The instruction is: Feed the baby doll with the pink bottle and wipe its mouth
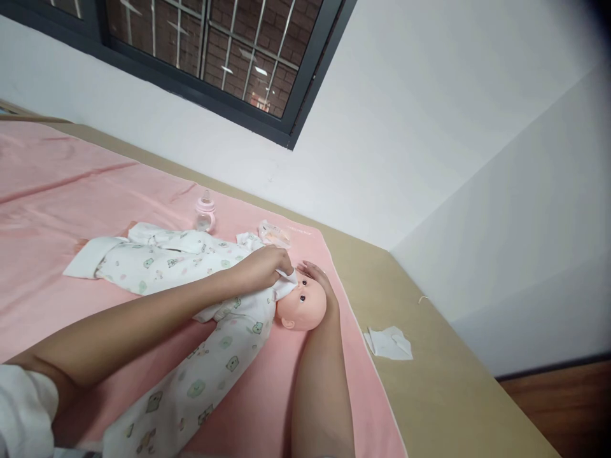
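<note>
A baby doll in a white printed outfit lies on its back, head to the right. My left hand is closed on a white tissue, pressing it against the doll's mouth area. Behind the top of the doll's head, my right hand cups the far side, its fingers curving along the head. Part of that hand is hidden by the head. One long sleeve of the outfit stretches toward the lower left, under my left arm.
Beyond the doll, a pink baby bottle stands beside a small clear packet. A pink sheet covers much of the tan surface. Another white tissue lies at the right. A wall and barred window bound the far side.
</note>
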The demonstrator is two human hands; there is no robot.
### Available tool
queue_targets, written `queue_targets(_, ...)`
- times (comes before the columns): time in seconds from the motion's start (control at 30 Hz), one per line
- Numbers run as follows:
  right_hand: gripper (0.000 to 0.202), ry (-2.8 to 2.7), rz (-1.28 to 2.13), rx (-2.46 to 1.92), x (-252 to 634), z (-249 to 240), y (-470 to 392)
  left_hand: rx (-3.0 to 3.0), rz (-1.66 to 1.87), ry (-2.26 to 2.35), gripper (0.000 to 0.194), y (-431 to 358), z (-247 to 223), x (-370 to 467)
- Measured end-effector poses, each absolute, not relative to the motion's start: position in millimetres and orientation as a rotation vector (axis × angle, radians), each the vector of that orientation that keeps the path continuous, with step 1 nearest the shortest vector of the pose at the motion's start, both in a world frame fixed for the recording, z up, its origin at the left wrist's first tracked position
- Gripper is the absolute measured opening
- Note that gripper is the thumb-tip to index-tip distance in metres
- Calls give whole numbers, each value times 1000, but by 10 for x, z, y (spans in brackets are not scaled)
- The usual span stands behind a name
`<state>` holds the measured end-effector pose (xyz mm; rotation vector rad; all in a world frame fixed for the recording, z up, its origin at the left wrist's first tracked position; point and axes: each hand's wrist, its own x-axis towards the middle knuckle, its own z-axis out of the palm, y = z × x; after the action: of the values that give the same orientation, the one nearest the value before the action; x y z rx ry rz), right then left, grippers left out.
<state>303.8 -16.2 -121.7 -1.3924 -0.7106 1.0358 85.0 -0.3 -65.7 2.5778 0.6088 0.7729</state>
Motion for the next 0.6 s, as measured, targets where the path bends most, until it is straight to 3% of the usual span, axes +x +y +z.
queue_targets(0.33,32,-739,1012,-1401,3040,-1233,-179,2653,744,678,33,30,-665,850)
queue_targets(0.6,27,-840,980,-1396,3101,-1229,-124,2340,697,553,17,-27,-467,669)
